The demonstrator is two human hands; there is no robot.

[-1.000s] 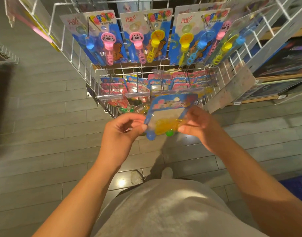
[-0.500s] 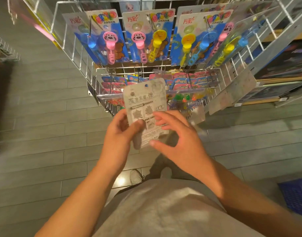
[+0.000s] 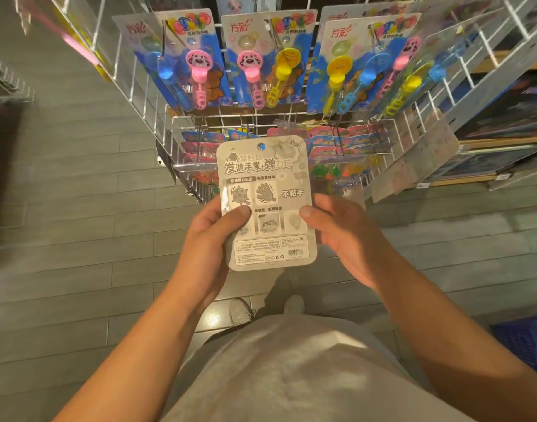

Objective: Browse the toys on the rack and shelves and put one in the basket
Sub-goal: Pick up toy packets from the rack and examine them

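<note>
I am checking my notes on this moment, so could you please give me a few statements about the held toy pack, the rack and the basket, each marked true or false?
1. Both hands hold the toy pack. True: the left hand and right hand grip its side edges.
2. The pack shows its colourful front. False: its grey printed back faces the camera.
3. Bubble wands hang on the wire rack. True.
4. The pack lies in the blue basket. False: it is held in front of the rack.
</note>
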